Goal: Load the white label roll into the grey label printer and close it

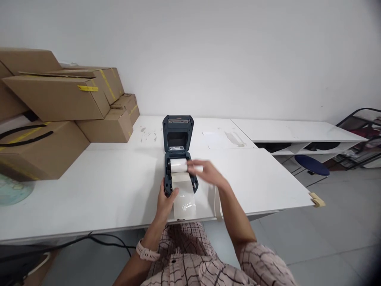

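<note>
A dark label printer point(177, 137) stands on the white table with its lid raised. Inside it lies a white roll point(179, 165), from which a glossy strip point(184, 198) runs out over the front towards the table's edge. My left hand point(165, 201) is at the printer's front left corner, closed on it, with the thumb by the left side of the strip. My right hand point(205, 171) is at the right end of the roll, slightly blurred, its fingers apart and the fingertips by the roll. Whether they touch it is hard to tell.
Cardboard boxes point(59, 97) are stacked at the back left of the table point(119, 190). A thin strip point(217, 202) hangs at the front edge, right of the printer. Black cables point(104, 240) run below the table. A blue stool point(312, 164) stands to the right.
</note>
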{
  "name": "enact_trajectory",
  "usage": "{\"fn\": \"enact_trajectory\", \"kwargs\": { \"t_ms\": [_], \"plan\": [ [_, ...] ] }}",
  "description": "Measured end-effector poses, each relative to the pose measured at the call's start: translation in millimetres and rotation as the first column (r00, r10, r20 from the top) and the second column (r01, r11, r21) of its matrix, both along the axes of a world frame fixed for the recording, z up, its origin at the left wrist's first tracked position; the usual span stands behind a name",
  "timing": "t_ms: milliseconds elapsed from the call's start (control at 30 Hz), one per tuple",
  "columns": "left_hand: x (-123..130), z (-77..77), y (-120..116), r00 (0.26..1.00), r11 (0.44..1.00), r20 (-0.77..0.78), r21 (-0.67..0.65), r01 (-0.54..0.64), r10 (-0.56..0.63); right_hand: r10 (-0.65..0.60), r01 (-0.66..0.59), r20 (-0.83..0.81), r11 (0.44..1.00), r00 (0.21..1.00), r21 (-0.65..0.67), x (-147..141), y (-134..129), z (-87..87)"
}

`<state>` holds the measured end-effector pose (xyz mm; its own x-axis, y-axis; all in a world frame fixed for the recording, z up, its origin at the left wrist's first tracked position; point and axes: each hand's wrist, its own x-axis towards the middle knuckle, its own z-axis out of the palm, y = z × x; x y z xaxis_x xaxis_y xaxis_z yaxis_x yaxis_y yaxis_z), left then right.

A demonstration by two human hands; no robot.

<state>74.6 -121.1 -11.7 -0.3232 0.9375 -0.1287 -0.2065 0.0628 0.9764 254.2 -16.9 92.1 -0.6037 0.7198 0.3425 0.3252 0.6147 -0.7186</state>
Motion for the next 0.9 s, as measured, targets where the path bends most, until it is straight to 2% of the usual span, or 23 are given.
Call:
{"fn": "enact_trajectory", "kwargs": {
  "t_ms": [67, 100, 167, 200, 267, 300, 367, 467, 567, 667, 733, 800, 867, 900],
  "plan": [
    [-2.1, 0.9, -1.0, 1.000, 0.998, -0.017, -0.058, 0.005, -0.006, -0.272, 0.297, -0.234, 0.952, 0.934, 0.078, -4.4, 50.4, 27.3],
    [-3.4, 2.2, -0.7, 1.000, 0.997, -0.027, -0.078, 0.010, -0.012, -0.325, 0.359, -0.308, 0.932, 0.894, 0.060, -10.6, 76.3, 39.4],
    [-5.6, 5.2, -0.5, 0.999, 0.997, -0.041, -0.079, 0.025, -0.029, -0.361, 0.360, -0.369, 0.930, 0.857, -0.075, -27.0, 122.1, 58.5],
    [-6.1, 6.5, -0.9, 0.999, 0.997, -0.041, -0.072, 0.030, -0.033, -0.349, 0.312, -0.360, 0.937, 0.865, -0.160, -35.2, 139.4, 65.1],
    [-6.1, 7.9, -3.1, 0.999, 0.998, -0.028, -0.059, 0.035, -0.037, -0.295, 0.196, -0.328, 0.933, 0.898, -0.303, -47.6, 158.5, 72.4],
    [-5.7, 7.8, -4.6, 0.999, 0.997, -0.017, -0.064, 0.035, -0.036, -0.266, 0.155, -0.320, 0.930, 0.909, -0.334, -50.7, 159.8, 73.2],
    [-4.9, 5.4, -8.2, 0.999, 0.996, 0.009, -0.073, 0.040, -0.040, -0.239, 0.131, -0.333, 0.940, 0.912, -0.315, -49.9, 146.8, 70.0],
    [-5.2, -3.1, -14.1, 0.996, 0.995, 0.048, -0.060, 0.081, -0.078, -0.218, 0.151, -0.367, 0.967, 0.904, -0.203, -36.0, 98.2, 54.8],
    [-9.1, -11.5, -20.4, 0.996, 0.996, 0.057, -0.063, 0.067, -0.063, -0.185, 0.150, -0.324, 0.980, 0.928, -0.128, -22.2, 36.4, 27.9],
    [-15.6, -7.3, -23.7, 1.000, 0.999, 0.017, -0.035, -0.019, 0.019, -0.214, 0.193, -0.244, 0.975, 0.946, -0.106, -20.3, -13.9, -8.7],
    [-19.4, 4.5, -20.7, 0.999, 0.999, -0.013, 0.011, -0.042, 0.043, -0.329, 0.282, -0.255, 0.938, 0.909, -0.204, -24.6, -34.4, -33.1],
    [-20.8, 18.6, -12.5, 0.997, 0.999, -0.049, 0.003, -0.054, 0.054, -0.473, 0.345, -0.274, 0.847, 0.837, -0.405, -29.5, -45.2, -52.6],
    [-19.4, 28.2, -1.2, 0.995, 0.995, -0.079, -0.077, -0.059, 0.053, -0.560, 0.333, -0.263, 0.741, 0.786, -0.583, -32.3, -49.9, -65.0],
    [-17.9, 30.1, 4.2, 0.996, 0.991, -0.075, -0.119, -0.056, 0.047, -0.574, 0.310, -0.259, 0.706, 0.777, -0.637, -32.7, -51.2, -68.8]
  ]
}}
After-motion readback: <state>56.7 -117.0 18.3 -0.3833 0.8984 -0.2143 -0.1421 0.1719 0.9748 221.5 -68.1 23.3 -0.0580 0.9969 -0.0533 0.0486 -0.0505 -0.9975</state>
